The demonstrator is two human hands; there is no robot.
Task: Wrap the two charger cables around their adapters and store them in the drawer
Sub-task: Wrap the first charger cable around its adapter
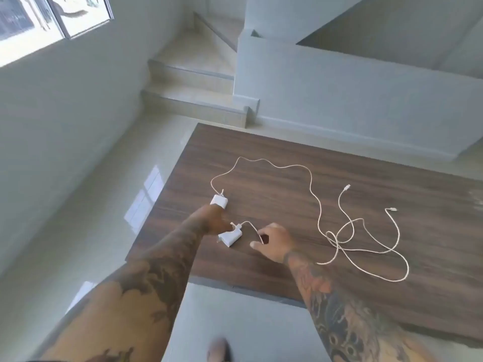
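On the wooden table [287,205], the near adapter [231,237] is touched by the left hand [214,220], whose grip can't be told from this angle, while that adapter's cable [252,226] is pinched between thumb and forefinger of the right hand [271,241]. The far adapter [219,200] is seen just beyond the near one, close to the table's left edge. Both cables are tangled loose [339,239] to the near adapter's right, where bare tabletop is left around them.

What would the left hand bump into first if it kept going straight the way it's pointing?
Most likely the farther white adapter: the left hand points at it, fingertips apparently almost touching.
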